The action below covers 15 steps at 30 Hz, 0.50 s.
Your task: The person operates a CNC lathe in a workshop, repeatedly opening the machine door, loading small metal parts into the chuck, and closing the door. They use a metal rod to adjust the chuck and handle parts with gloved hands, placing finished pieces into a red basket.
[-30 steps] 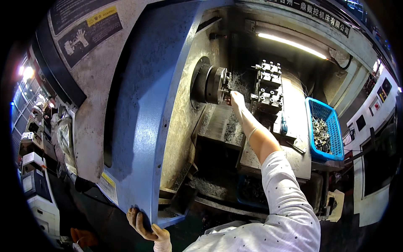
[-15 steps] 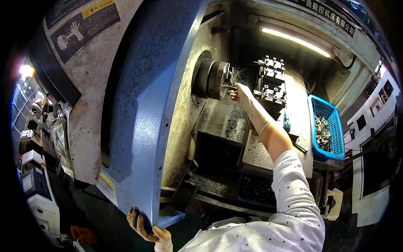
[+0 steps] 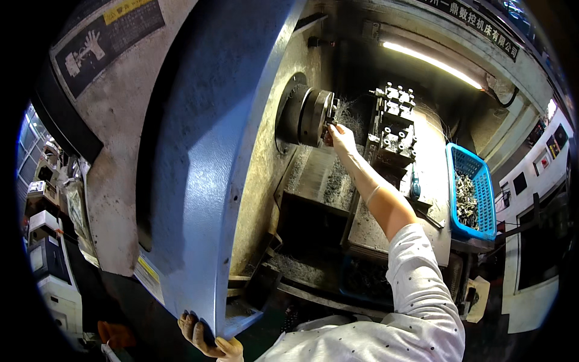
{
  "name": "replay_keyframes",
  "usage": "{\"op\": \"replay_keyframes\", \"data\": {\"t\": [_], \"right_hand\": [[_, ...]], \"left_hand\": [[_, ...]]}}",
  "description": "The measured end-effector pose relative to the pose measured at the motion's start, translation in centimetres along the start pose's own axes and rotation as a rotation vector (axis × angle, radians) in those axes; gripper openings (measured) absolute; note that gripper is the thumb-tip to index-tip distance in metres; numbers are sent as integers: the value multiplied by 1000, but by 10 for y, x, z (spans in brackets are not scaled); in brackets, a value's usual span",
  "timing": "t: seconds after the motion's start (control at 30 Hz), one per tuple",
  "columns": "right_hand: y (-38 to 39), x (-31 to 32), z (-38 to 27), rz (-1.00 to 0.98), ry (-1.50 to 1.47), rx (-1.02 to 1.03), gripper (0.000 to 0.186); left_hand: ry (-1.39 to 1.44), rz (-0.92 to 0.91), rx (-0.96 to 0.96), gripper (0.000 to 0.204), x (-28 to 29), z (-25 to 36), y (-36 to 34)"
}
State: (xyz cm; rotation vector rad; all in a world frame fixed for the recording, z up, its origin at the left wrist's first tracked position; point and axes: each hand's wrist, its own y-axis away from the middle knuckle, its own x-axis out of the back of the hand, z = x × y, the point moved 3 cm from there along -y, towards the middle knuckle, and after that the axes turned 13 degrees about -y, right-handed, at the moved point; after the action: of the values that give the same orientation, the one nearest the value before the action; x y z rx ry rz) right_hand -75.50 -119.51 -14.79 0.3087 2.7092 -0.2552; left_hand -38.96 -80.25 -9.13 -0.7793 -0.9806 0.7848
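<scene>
My right hand (image 3: 339, 139) reaches into the lathe with its fingers pinched together at the front face of the round metal chuck (image 3: 312, 116). What the fingertips hold there is hidden and too small to name. At the lower left, my left hand (image 3: 208, 341) wraps round the bottom corner of the blue machine door (image 3: 202, 199), stained fingers on its outer side and thumb on the near edge. Wiry metal shavings (image 3: 344, 111) cling beside the chuck. Right of my right hand stands the tool block (image 3: 395, 123) with several bolted holders.
A blue plastic basket (image 3: 487, 190) of small metal parts stands right of the tool block. A screwdriver with a teal handle (image 3: 415, 186) lies on the metal slide plate (image 3: 386, 235). Below is a dark chip tray (image 3: 301, 268). A lamp tube (image 3: 431, 63) glows above.
My right hand has shifted slightly left and its fingertips are closer against the chuck. My left hand stays on the door corner; the view has tilted slightly.
</scene>
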Motion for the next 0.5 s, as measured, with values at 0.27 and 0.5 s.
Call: {"op": "replay_keyframes", "data": {"t": [0.27,0.5], "right_hand": [[-12,-35,-111,138,1542,1078,35],[-21,-67,-127,-314,1696,337,32]], "left_hand": [[3,-48,49,36,-5,10,-9],[78,-81,-60,36,-2,3,-18]]}}
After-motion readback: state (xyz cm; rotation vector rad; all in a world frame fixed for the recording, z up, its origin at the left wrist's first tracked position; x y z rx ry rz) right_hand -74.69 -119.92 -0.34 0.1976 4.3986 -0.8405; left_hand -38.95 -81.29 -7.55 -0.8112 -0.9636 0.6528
